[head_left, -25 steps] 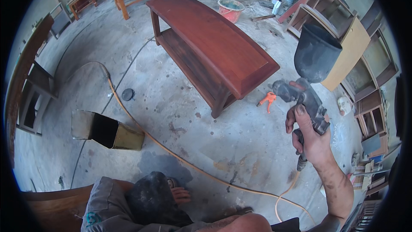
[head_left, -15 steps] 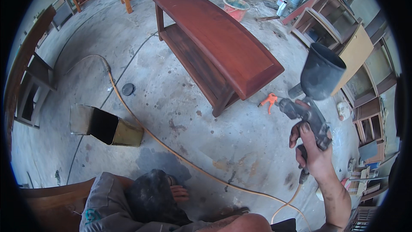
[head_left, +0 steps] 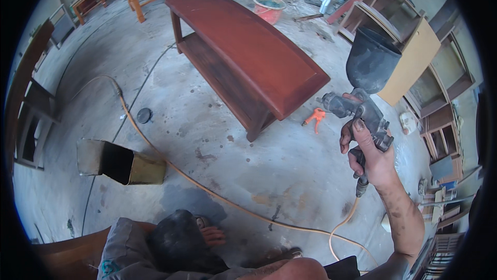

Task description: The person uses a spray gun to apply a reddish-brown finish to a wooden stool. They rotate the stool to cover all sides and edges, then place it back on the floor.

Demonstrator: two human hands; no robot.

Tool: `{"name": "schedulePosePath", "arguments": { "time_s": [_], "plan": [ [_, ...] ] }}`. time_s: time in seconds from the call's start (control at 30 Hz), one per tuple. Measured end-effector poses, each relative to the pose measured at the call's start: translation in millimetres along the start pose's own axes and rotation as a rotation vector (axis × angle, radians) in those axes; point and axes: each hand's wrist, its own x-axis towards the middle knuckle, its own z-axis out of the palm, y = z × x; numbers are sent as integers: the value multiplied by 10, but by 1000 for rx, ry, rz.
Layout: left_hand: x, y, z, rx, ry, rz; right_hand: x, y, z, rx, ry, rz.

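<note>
My right hand (head_left: 375,161) is wrapped round the handle of a dark spray gun (head_left: 362,111), held up at the right. A large black cup (head_left: 373,60) sits on top of the gun, its mouth upward. An air hose (head_left: 248,205) joins the bottom of the handle. The nozzle points left, toward the near end of a reddish-brown wooden bench (head_left: 248,47), apart from it. Low in the view, my left hand (head_left: 212,236) shows only its fingers, stretched out past a dark cloth; the rest is hidden. I see nothing in it.
An orange blow gun (head_left: 315,119) lies on the floor beside the bench. An open square tin (head_left: 147,168) and a black lid (head_left: 144,115) are at left. Behind the bench stands a red bucket (head_left: 269,9). Wooden furniture frames (head_left: 432,91) line the right side.
The bench and floor have shifted a little left in the view. My right hand and the spray gun have moved slightly left and up. My left hand stays low, nearly unchanged.
</note>
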Motion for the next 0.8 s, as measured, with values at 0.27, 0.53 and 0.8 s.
{"name": "schedulePosePath", "arguments": {
  "time_s": [0.27,0.53,0.8],
  "plan": [
    [23,56,-133,-36,-39,-16,-58,115,-182,-39,45,40],
    [148,186,-258,-63,92,-79,-43,100,-231,-165,206,75],
    [282,635,-710,-232,373,-507,35,-221,-273,-113,-77,243]
  ]
}}
